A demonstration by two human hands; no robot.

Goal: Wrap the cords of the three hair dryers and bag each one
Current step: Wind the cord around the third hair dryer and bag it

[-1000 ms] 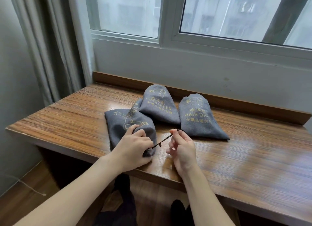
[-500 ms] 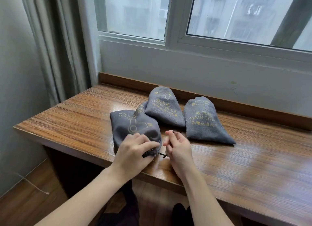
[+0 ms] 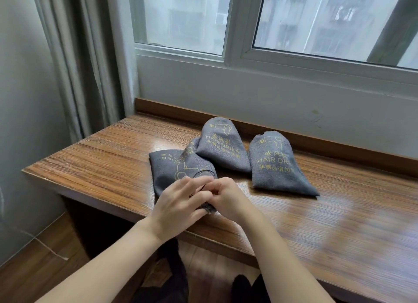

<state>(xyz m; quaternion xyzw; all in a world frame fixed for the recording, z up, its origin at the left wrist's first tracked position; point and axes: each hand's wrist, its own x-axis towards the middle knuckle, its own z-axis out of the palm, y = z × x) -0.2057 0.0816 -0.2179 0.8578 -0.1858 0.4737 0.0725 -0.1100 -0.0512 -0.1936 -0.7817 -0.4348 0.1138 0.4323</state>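
Head cam: both hands (image 3: 203, 198) pinching near bag's (image 3: 167, 169) drawstring (image 3: 204, 173).

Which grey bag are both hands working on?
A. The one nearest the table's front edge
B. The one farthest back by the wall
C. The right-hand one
A: the left hand and right hand meet over the drawstring at the nearest bag.

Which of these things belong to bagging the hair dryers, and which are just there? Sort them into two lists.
Part of the job:
- near bag, both hands at its mouth
- drawstring
- middle bag
- right bag
- left hand
- right hand

Just there:
- wooden table
- curtain
- window
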